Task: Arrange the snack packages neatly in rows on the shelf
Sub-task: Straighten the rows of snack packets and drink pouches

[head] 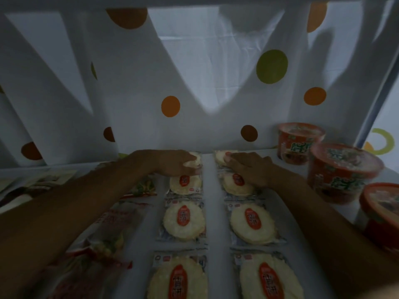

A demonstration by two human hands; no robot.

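A dotted curtain (194, 83) hangs behind the white shelf (212, 212). Three red cups (343, 169) stand along its right side. Cracker packs (183, 221) lie in two rows down the middle. Your left hand (170, 164) covers the left back pack (195, 159); whether its fingers grip it is unclear. Your right hand (250, 169) lays straight fingers (235, 158) on the right back pack (219, 157).

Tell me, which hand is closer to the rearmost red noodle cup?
Right. The right hand lies on the right row's back packet, just left of the rearmost noodle cup; the left hand holds the left row's back packet, a row farther away.
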